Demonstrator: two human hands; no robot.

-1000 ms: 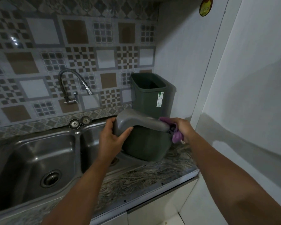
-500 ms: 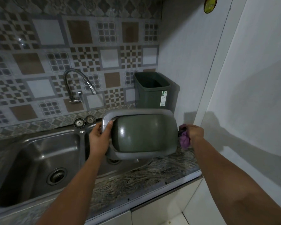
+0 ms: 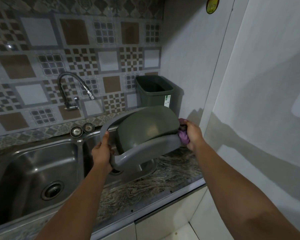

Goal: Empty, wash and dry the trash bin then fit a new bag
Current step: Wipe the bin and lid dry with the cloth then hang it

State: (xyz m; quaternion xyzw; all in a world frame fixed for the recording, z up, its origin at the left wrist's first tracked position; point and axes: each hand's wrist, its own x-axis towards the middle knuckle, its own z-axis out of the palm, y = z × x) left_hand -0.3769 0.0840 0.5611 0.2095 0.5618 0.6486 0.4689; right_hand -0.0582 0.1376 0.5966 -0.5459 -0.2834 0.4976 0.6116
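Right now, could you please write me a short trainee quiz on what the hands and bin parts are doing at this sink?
1. True or false: the bin stands upright on the counter with no bag fitted.
2. Which hand holds the purple cloth? A. left B. right
3. Fill in: the left hand holds the lid by its grey ____.

Key: 1 true. 2 B, the right hand. 3 rim.

Patterned brown-and-grey tiled backsplash [image 3: 76, 54], plain white wall [image 3: 267, 84], double steel sink [image 3: 33, 161], marbled countertop [image 3: 154, 184], dim light
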